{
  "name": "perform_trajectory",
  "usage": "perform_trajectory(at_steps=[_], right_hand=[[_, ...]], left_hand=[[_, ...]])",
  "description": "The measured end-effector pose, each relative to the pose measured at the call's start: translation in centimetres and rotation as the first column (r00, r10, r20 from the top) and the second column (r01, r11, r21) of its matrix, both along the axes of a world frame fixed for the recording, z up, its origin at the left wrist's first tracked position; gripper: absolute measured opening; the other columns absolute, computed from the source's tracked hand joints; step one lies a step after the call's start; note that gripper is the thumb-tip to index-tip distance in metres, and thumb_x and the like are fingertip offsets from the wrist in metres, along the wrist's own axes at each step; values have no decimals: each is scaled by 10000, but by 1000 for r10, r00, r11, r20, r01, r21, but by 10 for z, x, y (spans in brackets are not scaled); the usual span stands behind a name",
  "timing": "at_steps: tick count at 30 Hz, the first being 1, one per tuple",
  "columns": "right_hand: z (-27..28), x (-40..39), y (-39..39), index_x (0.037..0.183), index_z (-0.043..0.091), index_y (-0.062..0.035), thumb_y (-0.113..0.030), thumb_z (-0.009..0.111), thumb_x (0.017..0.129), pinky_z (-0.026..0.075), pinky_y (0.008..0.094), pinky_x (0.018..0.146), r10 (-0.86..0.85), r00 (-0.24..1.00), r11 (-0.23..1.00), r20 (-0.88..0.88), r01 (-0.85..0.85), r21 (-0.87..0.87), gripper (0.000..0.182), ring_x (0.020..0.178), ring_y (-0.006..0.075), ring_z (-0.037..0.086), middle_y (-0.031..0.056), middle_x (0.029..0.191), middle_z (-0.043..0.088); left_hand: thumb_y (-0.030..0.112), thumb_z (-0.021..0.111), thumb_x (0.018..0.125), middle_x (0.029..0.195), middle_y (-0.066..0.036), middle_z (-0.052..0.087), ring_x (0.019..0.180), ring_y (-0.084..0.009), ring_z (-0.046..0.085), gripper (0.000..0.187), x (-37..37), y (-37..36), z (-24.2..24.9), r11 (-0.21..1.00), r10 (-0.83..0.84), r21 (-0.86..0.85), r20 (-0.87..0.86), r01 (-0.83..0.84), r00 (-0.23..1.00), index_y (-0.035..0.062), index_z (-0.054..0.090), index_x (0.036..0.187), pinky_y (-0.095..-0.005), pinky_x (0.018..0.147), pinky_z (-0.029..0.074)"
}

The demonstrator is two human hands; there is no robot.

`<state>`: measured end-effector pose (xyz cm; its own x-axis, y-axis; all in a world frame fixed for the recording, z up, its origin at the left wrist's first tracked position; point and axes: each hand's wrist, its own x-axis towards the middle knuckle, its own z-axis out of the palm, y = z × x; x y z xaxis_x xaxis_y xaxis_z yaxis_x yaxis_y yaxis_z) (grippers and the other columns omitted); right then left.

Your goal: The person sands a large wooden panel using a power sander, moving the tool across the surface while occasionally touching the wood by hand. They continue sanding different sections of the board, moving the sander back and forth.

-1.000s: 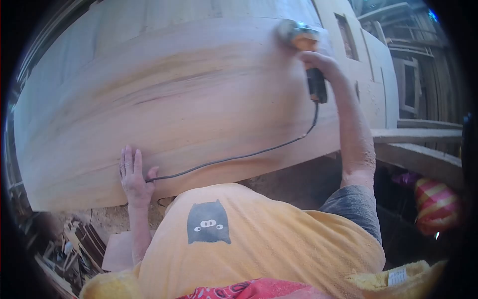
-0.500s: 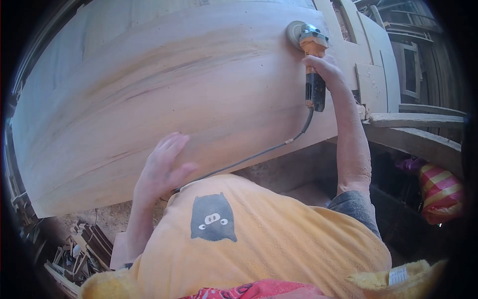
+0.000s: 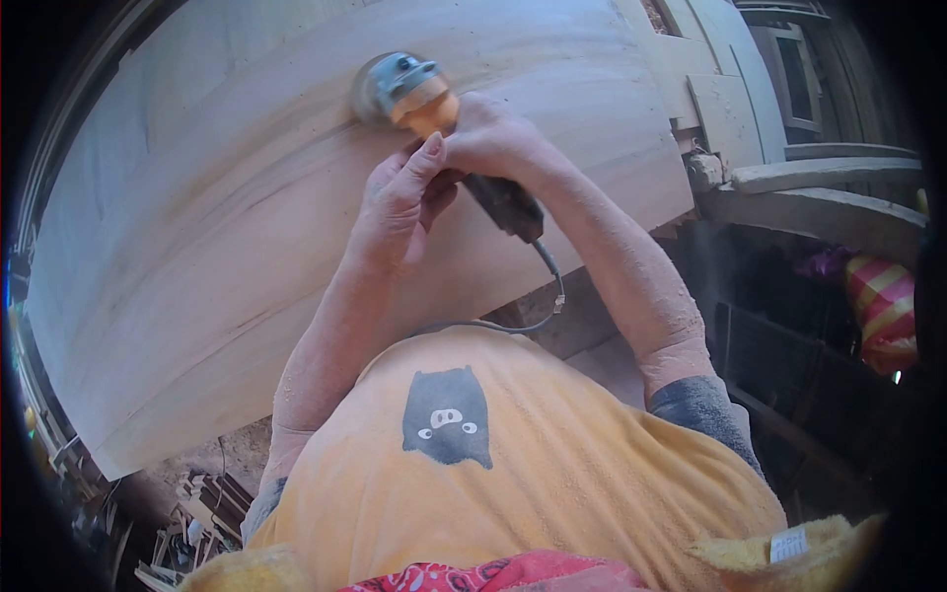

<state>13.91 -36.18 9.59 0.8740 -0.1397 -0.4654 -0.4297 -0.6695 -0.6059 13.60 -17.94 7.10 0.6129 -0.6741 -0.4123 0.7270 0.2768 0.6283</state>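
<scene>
The right hand [image 3: 493, 136] wraps the long orange-and-black grinder [image 3: 508, 205], probably heavy, rigid, best held round its body; the left hand [image 3: 395, 202] curls close, its grip unclear

The wood panel [image 3: 247, 227] looks smooth and matt, with streaked grain. The power tool [image 3: 429, 111] has a glossy metal head [image 3: 406, 77] and a matt, plastic-looking black handle [image 3: 505, 207]. The apron [image 3: 562, 454] is soft matt cloth; the wooden beam [image 3: 824, 178] beyond the panel's right edge looks rough.
</scene>
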Motion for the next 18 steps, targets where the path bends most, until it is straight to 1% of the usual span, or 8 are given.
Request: perform_trajectory(at_steps=[3, 5, 6, 9, 10, 13, 15, 18], right_hand=[[17, 0, 46, 962, 769, 7, -476, 774, 684, 581, 411, 859, 64, 997, 998, -33, -65, -22, 557, 957, 347, 750, 197, 949, 765], [17, -2, 69, 938, 766, 23, -478, 772, 684, 583, 413, 860, 82, 996, 996, -19, -82, -43, 562, 942, 357, 748, 205, 936, 763], [17, -2, 74, 1032, 713, 74, -460, 779, 680, 574, 405, 883, 127, 990, 988, -68, -120, 99, 643, 983, 369, 736, 245, 987, 747], [7, -33, 69, 1159, 619, 96, -422, 789, 671, 560, 395, 905, 23, 1000, 964, 17, -26, 266, 732, 1024, 368, 716, 271, 1048, 722], [12, -43, 60, 1239, 526, 108, -375, 806, 654, 549, 396, 916, 69, 997, 953, -42, -54, 299, 810, 1052, 359, 698, 280, 1087, 700], [0, -64, 43, 1186, 586, 83, -330, 819, 651, 556, 389, 868, -93, 996, 976, 12, 89, 200, 715, 982, 301, 708, 229, 1023, 712], [3, -65, 10, 1151, 621, 58, -273, 811, 672, 556, 365, 826, -110, 994, 949, 2, 104, 297, 612, 940, 245, 703, 186, 987, 711], [12, -74, -49, 1142, 631, 41, -146, 781, 729, 550, 329, 800, -182, 983, 920, 21, 163, 357, 478, 931, 172, 674, 113, 986, 696]], left_hand=[[336, 743, 987, 1166, -21, 677, 1116, -153, 638, 436, 0, 19, 10, 980, 190, -29, -155, -197, 970, 74, 601, 1305, -356, 951, 543], [288, 750, 981, 1170, -46, 677, 1121, -173, 652, 437, -2, 32, 6, 957, 288, 5, -170, -292, 942, 65, 586, 1319, -363, 940, 567], [265, 754, 979, 1172, -59, 678, 1124, -183, 659, 440, -5, 38, 5, 942, 333, 26, -175, -333, 927, 61, 579, 1327, -367, 934, 579], [240, 745, 982, 1179, -77, 677, 1080, -185, 678, 431, -11, 45, 11, 912, 410, 72, -177, -404, 895, 24, 573, 1313, -356, 917, 584], [234, 741, 983, 1172, -81, 678, 1061, -183, 682, 419, -13, 40, 10, 916, 402, 70, -154, -396, 903, 12, 577, 1298, -354, 905, 584], [215, 722, 991, 1159, -89, 682, 1033, -175, 688, 384, -21, 7, 4, 947, 320, 67, -86, -315, 943, -12, 590, 1272, -348, 896, 579], [204, 698, 1007, 1161, -89, 688, 1052, -169, 684, 357, -15, -33, 3, 978, 205, 49, -22, -203, 979, -9, 601, 1277, -348, 926, 566], [196, 698, 998, 1079, -76, 692, 943, -138, 686, 316, -8, -107, -5, 999, 14, -31, 21, -13, 1000, -17, 626, 1220, -318, 851, 573]])
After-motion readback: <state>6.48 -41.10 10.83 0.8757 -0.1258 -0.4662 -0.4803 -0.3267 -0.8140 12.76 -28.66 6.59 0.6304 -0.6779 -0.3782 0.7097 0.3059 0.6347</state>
